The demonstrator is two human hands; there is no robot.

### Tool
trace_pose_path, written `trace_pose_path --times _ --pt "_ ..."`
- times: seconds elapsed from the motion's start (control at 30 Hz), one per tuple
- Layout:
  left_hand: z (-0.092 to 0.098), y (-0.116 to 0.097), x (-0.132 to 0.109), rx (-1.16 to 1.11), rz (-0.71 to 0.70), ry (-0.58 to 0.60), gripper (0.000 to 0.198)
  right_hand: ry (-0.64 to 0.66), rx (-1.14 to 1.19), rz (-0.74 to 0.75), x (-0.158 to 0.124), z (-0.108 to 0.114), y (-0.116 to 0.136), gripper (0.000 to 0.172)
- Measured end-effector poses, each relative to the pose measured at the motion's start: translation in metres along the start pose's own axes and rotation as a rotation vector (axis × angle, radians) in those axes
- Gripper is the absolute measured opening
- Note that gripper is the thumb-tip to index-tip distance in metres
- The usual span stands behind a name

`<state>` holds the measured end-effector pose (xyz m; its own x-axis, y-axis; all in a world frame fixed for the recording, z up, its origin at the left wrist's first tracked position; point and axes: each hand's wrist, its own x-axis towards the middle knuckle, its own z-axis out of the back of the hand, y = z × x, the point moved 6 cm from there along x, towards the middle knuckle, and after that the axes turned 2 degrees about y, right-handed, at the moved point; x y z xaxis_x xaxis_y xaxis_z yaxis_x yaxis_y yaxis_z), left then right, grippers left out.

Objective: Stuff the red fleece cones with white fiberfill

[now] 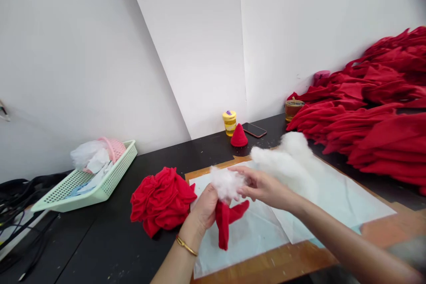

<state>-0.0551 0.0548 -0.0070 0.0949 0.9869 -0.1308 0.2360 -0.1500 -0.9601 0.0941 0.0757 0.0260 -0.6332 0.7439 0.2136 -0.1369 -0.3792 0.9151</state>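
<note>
A black desk point(109, 248) fills the lower frame, with a great heap of red cloth point(376, 115) stacked at the right edge and a mound of white stuffing point(289, 159) lying on clear sheeting point(333, 204) at centre. Left of centre sits a bunched red pile point(161, 199); a green basket point(96, 182) stands at the far left. Toward the back, a small red cone point(238, 136) stands stuffed, beside a yellow jar point(229, 122) and a phone point(254, 130).

At lower centre, the left hand point(203, 208) is clenched around a limp red piece point(226, 222), which hangs below the grip. The right hand point(262, 186) pinches a tuft point(226, 183) at the piece's top. The piece looks barely filled, so most stuffing seems left to do.
</note>
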Motion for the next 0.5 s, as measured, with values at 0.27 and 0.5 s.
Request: trace_pose_path --times 0.27,0.5 --pt "0.006 0.012 0.0 0.183 -0.06 -0.039 0.005 -0.105 -0.097 0.113 -0.003 -0.014 -0.013 0.053" --pt "0.013 -0.004 -0.01 0.265 -0.094 -0.029 0.039 -0.46 -0.067 0.055 -0.014 0.024 -0.008 0.022"
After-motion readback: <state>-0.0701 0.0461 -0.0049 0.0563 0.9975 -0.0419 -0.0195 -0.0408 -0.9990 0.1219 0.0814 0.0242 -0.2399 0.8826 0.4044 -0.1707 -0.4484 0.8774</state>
